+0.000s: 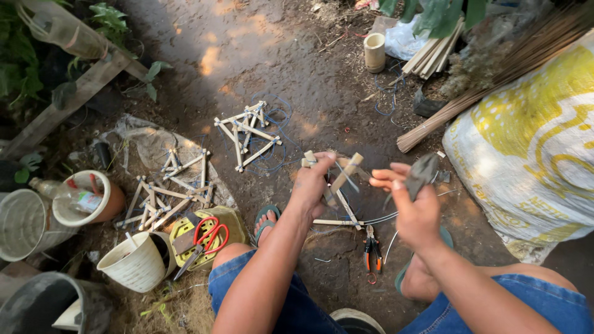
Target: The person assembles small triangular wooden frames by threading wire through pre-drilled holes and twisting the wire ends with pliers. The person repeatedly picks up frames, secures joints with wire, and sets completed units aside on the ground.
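My left hand (314, 184) grips a small frame of bamboo sticks (340, 185) above the dirt ground, between my knees. My right hand (413, 204) holds a dark grey tool (422, 173), probably pliers, just right of the frame, with thin wire (380, 218) trailing from the frame toward it. Small orange-handled pliers (372, 250) lie on the ground below the frame. I sit low, in blue shorts and flip-flops.
Finished bamboo frames (247, 131) tied with blue wire lie ahead, more bamboo frames (168, 192) at left. Red-handled scissors (207, 238) rest on a yellow block. White buckets (135, 263), pots and a bottle stand left. A yellow-white sack (532, 148), thin stick bundle (495, 74) and bamboo cup (374, 52) are right.
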